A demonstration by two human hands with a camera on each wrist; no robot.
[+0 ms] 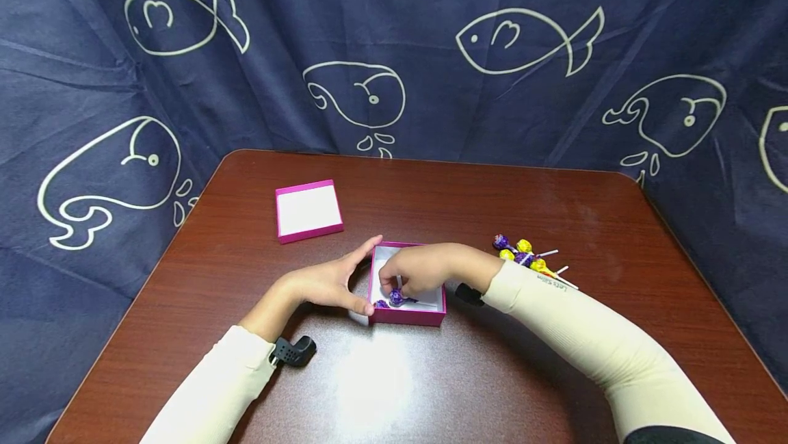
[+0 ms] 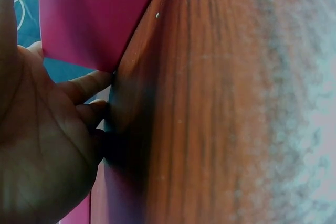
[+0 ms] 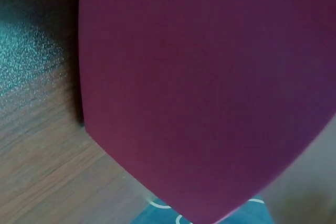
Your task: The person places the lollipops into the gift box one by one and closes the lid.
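Observation:
An uncovered pink box with a white inside sits near the middle of the table. My left hand grips its left side, thumb at the near corner and forefinger at the far corner. In the left wrist view, that hand lies against the pink box wall. My right hand reaches into the box, its fingertips on a purple-wrapped lollipop. Another purple lollipop lies in the near left corner. In the right wrist view, the box wall hides the right hand.
A pink box lid, white side up, lies at the back left. Right of the box is a pile of yellow and purple lollipops, partly behind the right sleeve. The brown table ends at a blue curtain.

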